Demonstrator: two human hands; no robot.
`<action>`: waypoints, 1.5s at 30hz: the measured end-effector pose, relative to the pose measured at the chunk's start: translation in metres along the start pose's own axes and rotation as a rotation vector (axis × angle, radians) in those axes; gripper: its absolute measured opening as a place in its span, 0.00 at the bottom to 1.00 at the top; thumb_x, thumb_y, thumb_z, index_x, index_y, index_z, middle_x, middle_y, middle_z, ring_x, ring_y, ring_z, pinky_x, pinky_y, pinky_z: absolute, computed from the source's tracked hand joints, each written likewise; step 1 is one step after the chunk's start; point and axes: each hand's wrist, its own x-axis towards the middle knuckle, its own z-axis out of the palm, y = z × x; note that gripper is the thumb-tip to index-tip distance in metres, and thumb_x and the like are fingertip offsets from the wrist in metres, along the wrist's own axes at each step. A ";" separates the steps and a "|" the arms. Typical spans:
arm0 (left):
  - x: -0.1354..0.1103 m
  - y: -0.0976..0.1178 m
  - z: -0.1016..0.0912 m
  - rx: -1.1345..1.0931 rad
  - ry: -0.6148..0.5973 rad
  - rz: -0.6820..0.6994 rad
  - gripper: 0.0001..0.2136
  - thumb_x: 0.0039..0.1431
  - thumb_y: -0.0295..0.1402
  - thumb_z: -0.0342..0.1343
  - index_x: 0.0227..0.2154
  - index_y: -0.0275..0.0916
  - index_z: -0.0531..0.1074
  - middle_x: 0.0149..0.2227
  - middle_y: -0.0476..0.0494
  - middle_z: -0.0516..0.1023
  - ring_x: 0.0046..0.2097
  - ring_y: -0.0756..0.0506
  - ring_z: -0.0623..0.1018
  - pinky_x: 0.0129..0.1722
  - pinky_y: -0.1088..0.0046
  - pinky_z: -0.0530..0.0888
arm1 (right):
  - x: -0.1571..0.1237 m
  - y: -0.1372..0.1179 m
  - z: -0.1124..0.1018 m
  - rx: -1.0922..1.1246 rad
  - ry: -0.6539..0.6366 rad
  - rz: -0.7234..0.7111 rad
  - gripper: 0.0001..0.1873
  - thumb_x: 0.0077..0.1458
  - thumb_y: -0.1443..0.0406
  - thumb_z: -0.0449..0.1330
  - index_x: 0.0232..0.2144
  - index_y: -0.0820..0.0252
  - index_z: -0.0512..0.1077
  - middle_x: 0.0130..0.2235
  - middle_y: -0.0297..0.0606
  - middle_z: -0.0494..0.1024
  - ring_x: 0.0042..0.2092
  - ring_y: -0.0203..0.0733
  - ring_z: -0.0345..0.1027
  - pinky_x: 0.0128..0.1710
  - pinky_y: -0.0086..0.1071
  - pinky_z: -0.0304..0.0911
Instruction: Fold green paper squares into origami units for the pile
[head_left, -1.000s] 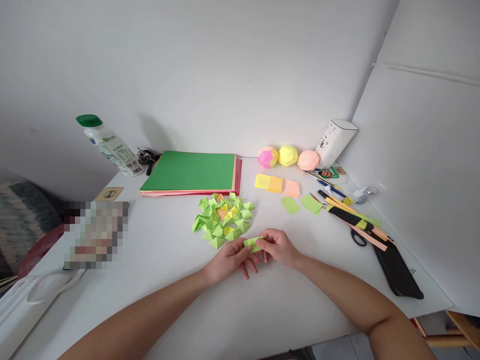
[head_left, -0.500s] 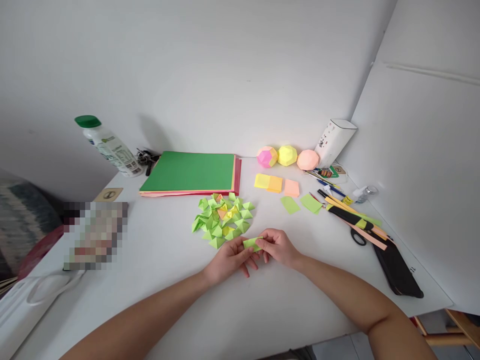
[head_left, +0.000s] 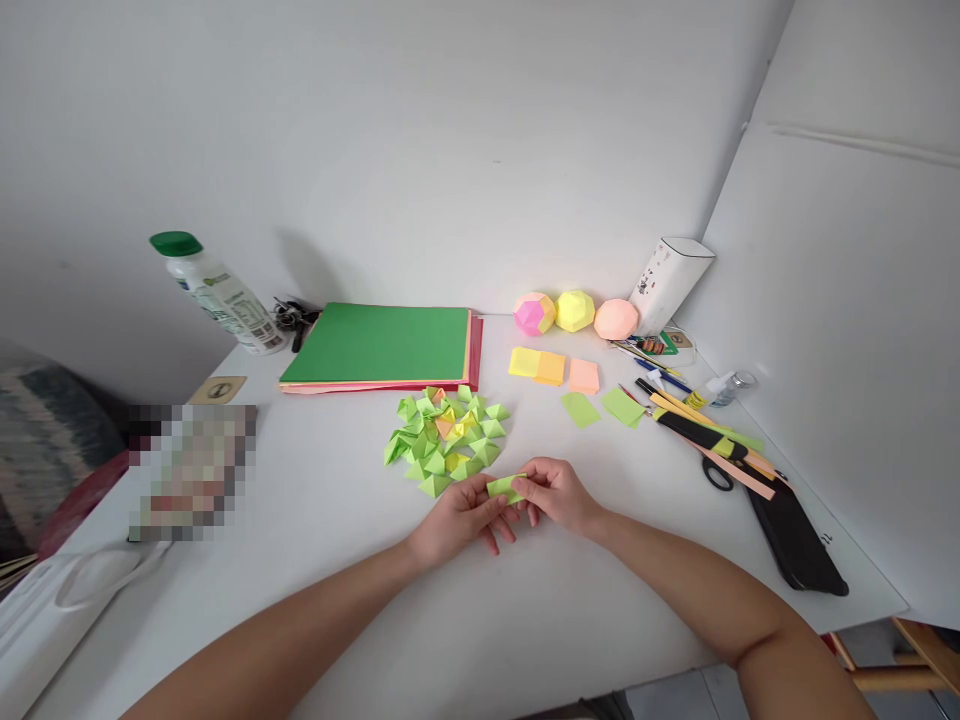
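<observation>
My left hand (head_left: pixel 457 518) and my right hand (head_left: pixel 559 493) meet over the white table (head_left: pixel 337 560), both pinching a small folded green paper piece (head_left: pixel 504 487) between the fingertips. Just behind the hands lies a heap of several folded green and yellow paper units (head_left: pixel 444 437). Flat squares of yellow, orange and green note paper (head_left: pixel 555 370) lie farther back on the right.
A stack of coloured sheets with green on top (head_left: pixel 382 345) lies at the back, a green-capped bottle (head_left: pixel 217 292) to its left. Three paper balls (head_left: pixel 574 312) and a white box (head_left: pixel 670 281) stand by the wall. Scissors, pens and a black case (head_left: pixel 750 480) line the right edge.
</observation>
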 end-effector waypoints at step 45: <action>0.007 -0.004 0.002 0.066 0.049 -0.026 0.17 0.50 0.45 0.57 0.29 0.35 0.62 0.25 0.45 0.76 0.24 0.46 0.78 0.15 0.76 0.70 | 0.004 0.013 0.000 -0.026 0.046 -0.090 0.17 0.49 0.53 0.59 0.26 0.63 0.66 0.20 0.30 0.70 0.16 0.30 0.61 0.15 0.23 0.55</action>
